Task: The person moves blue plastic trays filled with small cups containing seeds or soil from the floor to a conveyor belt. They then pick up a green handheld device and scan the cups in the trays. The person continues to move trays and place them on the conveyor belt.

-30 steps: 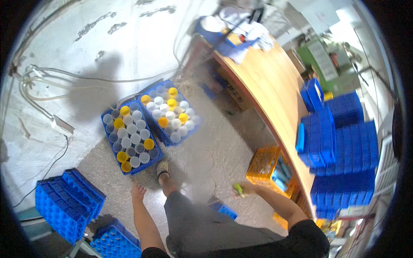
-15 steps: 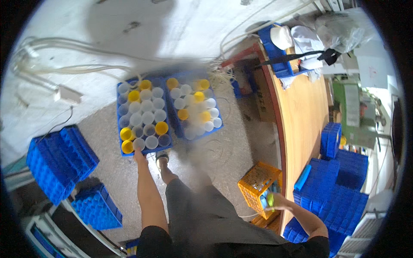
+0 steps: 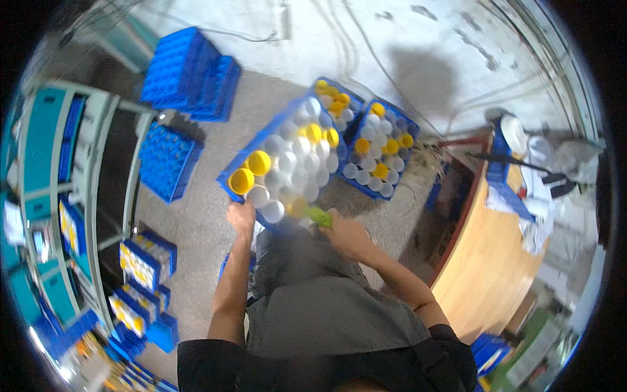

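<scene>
In front of me a blue crate (image 3: 225,176) full of white and yellow cups (image 3: 287,157) is raised and tilted. My left hand (image 3: 241,217) is closed on its near left edge. At the near right corner, my right hand (image 3: 345,236) grips a bright green object (image 3: 320,217), blurred, whose kind I cannot make out. Its tip lies against or just beside the cups there; contact is unclear. The cups lie in rows with their round ends toward me, a few of them yellow.
Two more blue cup crates (image 3: 406,124) stand by the wall, one partly hidden. Several empty-looking blue trays (image 3: 186,72) are stacked at the left, near a shelf unit (image 3: 98,157) and smaller filled crates (image 3: 166,251). A wooden table (image 3: 490,261) runs along the right.
My right hand has come from the orange basket to the cup crate, carrying the green object. The crate under my left hand has been lifted and tilted. My view has swung left.
</scene>
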Demonstrator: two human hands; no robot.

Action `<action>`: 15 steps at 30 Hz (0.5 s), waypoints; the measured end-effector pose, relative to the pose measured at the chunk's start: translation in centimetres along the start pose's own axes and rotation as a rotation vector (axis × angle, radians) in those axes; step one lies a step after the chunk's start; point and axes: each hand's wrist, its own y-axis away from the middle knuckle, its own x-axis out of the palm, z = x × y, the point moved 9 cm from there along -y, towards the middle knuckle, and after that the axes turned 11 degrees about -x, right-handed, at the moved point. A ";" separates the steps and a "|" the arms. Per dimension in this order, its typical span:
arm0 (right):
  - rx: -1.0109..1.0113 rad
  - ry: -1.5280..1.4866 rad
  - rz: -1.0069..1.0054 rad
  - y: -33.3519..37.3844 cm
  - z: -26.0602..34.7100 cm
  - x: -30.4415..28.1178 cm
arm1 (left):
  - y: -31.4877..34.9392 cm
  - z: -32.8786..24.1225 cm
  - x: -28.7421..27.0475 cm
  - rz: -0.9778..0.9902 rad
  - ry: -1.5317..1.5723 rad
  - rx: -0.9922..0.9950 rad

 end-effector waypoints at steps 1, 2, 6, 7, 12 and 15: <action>0.013 0.141 0.073 0.0 1.3 1.1 | 1.6 1.0 -1.5 -0.011 0.005 -0.013; -0.009 0.175 0.082 0.2 2.7 2.1 | 3.3 2.1 -2.9 -0.051 0.014 0.014; -0.174 0.246 0.110 2.0 5.9 4.3 | 6.8 7.7 -4.6 -0.051 -0.053 -0.104; -0.167 0.258 0.145 2.6 5.8 4.9 | 7.5 9.1 -4.6 -0.049 -0.087 -0.133; -0.157 0.335 0.143 3.1 4.1 4.4 | 9.3 14.7 -5.5 -0.087 -0.009 -0.201; -0.074 0.391 0.162 1.6 2.3 3.4 | 9.6 17.4 -6.1 -0.022 -0.013 -0.263</action>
